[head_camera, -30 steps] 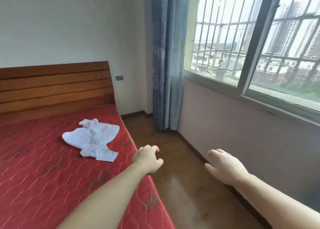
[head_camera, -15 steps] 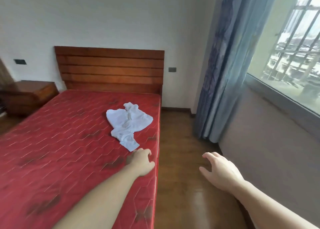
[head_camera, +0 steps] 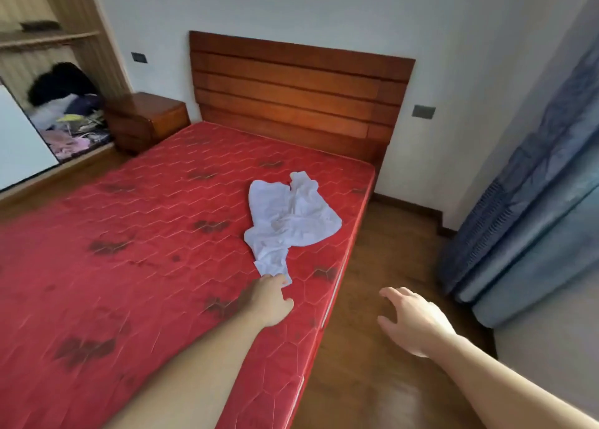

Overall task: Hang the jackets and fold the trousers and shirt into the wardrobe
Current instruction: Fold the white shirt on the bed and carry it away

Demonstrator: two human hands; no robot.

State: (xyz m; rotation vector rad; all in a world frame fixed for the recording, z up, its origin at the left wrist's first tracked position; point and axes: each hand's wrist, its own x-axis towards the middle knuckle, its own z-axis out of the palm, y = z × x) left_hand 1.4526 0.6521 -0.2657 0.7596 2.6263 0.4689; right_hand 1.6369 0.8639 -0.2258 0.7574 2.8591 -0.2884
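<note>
Head view. A crumpled white shirt [head_camera: 288, 219] lies on the red mattress [head_camera: 129, 250], near its right edge and below the wooden headboard [head_camera: 298, 91]. The left hand [head_camera: 270, 297] reaches over the mattress, its fingertips at the shirt's near end; whether they grasp the cloth cannot be told. The right hand [head_camera: 413, 320] hovers over the floor [head_camera: 372, 299], fingers spread and relaxed, holding nothing. The wardrobe [head_camera: 48, 81] stands open at far left, clothes heaped inside.

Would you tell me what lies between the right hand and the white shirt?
In the head view: bare wooden floor, then the red mattress edge.
</note>
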